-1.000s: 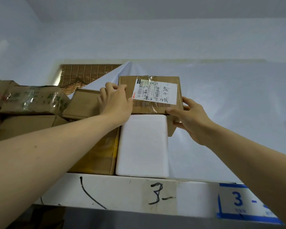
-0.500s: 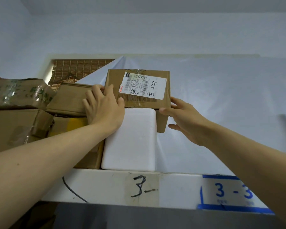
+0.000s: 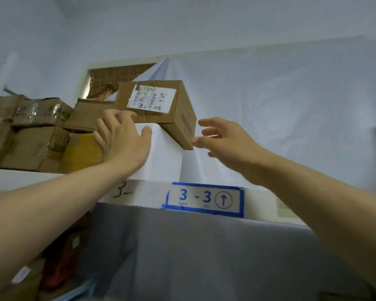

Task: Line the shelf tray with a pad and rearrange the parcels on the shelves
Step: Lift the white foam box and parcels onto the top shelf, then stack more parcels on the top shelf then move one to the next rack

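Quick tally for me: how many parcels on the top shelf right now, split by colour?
Brown cardboard boxes: 5, the labelled box, one behind it, a taped one, and two at far left
Yellow parcel: 1
White foam box: 1
Total: 7, though the far-left stack is partly cut off.

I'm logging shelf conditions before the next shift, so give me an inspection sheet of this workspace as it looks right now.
Surface: shelf edge white, handwritten "3-", blue label reading "3 - 3" with an up arrow.
Job's things: white pad covers the tray's right side, its far left corner folded up; labelled cardboard box sits atop a white foam box, overhanging it to the right.
Clutter: taped cardboard parcels stacked at left; a yellow parcel beside the foam box.
Grippers: left hand open, fingers near the labelled box; right hand open beside the box's corner.
Cables: nothing seen.
Surroundings: woven blind behind; dim lower shelf.
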### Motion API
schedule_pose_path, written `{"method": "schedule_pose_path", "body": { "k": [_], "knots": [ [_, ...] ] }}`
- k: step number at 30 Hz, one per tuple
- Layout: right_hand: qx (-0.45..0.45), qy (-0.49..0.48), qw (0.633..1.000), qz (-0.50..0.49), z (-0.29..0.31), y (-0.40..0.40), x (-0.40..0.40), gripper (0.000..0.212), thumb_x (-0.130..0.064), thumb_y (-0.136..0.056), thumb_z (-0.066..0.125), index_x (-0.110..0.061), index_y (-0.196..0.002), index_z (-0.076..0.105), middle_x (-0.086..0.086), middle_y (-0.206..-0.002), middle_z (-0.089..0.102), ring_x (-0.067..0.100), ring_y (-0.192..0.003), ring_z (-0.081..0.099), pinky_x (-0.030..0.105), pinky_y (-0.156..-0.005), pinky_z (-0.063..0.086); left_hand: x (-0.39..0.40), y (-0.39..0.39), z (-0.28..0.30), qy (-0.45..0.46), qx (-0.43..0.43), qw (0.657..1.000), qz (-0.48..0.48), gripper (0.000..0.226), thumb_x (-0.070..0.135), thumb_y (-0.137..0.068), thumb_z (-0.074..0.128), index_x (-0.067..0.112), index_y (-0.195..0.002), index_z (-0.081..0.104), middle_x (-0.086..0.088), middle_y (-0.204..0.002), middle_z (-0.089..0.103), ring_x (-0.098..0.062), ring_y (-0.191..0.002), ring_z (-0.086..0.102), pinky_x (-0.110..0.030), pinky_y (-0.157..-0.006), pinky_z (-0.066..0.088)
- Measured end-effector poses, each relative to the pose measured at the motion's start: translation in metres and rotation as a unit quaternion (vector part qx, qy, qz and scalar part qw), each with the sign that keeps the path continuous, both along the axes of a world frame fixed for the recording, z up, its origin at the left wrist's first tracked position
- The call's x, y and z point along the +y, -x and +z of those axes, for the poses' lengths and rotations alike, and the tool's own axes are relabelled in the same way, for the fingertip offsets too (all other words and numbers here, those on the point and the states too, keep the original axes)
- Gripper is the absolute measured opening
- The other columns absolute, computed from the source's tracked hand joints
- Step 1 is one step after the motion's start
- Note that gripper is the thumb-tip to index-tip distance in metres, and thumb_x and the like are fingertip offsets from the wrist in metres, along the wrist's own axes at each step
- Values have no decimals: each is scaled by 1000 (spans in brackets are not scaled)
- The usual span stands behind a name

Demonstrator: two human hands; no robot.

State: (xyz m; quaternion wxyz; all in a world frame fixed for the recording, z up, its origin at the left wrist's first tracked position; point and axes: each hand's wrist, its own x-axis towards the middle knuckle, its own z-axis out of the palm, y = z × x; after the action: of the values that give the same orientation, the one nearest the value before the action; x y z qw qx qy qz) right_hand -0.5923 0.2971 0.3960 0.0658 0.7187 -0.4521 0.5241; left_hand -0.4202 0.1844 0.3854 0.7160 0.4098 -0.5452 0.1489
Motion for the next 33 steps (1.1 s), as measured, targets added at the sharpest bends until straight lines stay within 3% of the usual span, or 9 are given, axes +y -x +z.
{"method": "schedule_pose_path", "body": {
  "k": [2, 6, 9, 13, 17, 22, 25, 29, 33],
  "knots": [
    [38, 16, 999, -18, -21, 24, 26, 48, -32, -93, 68, -28, -139, 55, -11, -121, 59, -2, -95, 60, 9, -63, 48, 29, 26, -18, 21, 0, 1000, -23, 36, 35, -94, 56, 18, -126, 52, -9, -139, 34, -30, -132, 30, -40, -109, 22],
    [63, 73, 995, -29, -68, 74, 78, 27, -23, -93, 66, -24, -120, 70, -11, -111, 68, 3, -102, 63, 17, -82, 51, 79, 85, -63, 82, -24, 993, -83, 29, 29, -93, 58, 15, -118, 57, -13, -131, 41, -31, -125, 35, -32, -100, 22],
    [52, 105, 992, -39, -111, 115, 116, 19, -12, -92, 66, -17, -108, 75, -5, -102, 72, 7, -94, 65, 18, -83, 52, 114, 122, -104, 112, -89, 982, -124, 35, 35, -88, 54, 12, -113, 58, -17, -124, 44, -30, -118, 39, -24, -94, 21],
    [80, 110, 985, -108, -177, 172, 155, 19, -16, -88, 65, -11, -103, 76, -2, -98, 73, 5, -94, 61, 19, -83, 48, 151, 168, -152, 130, -189, 952, -201, 36, 32, -87, 53, 5, -109, 61, -21, -118, 46, -33, -113, 41, -19, -96, 22],
    [55, 44, 983, -168, -239, 219, 183, 19, -23, -90, 62, -14, -101, 76, -5, -96, 69, 9, -96, 61, 29, -85, 49, 160, 218, -197, 64, -248, 919, -299, 36, 39, -85, 50, 12, -107, 60, -3, -112, 42, -23, -109, 41, -35, -98, 29],
    [1, 8, 970, -243, -275, 262, 211, 17, -24, -91, 66, -21, -105, 74, -11, -102, 65, 3, -104, 54, 23, -89, 46, 161, 276, -240, -124, -243, 885, -378, 26, 43, -88, 57, 26, -107, 53, 10, -110, 34, -17, -114, 39, -44, -95, 44],
    [-22, 12, 950, -312, -270, 284, 222, 33, -28, -89, 70, -28, -122, 65, -14, -114, 57, 1, -112, 49, 19, -94, 45, 161, 307, -251, -235, -227, 856, -401, 25, 33, -92, 63, 26, -114, 52, 4, -119, 36, -23, -123, 41, -39, -102, 39],
    [-52, 40, 917, -394, -252, 304, 219, 65, -39, -81, 77, -27, -139, 49, -9, -127, 45, 11, -123, 41, 26, -100, 38, 167, 329, -252, -310, -207, 808, -457, 54, 41, -94, 60, 29, -143, 44, 0, -144, 32, -23, -137, 35, -41, -115, 31],
    [-78, 30, 901, -425, -241, 316, 210, 93, -50, -75, 79, -26, -151, 31, 0, -149, 33, 18, -137, 28, 40, -113, 34, 172, 337, -254, -347, -212, 776, -482, 51, 43, -94, 60, 31, -143, 48, -2, -149, 30, -22, -134, 39, -28, -109, 31]
  ]
}}
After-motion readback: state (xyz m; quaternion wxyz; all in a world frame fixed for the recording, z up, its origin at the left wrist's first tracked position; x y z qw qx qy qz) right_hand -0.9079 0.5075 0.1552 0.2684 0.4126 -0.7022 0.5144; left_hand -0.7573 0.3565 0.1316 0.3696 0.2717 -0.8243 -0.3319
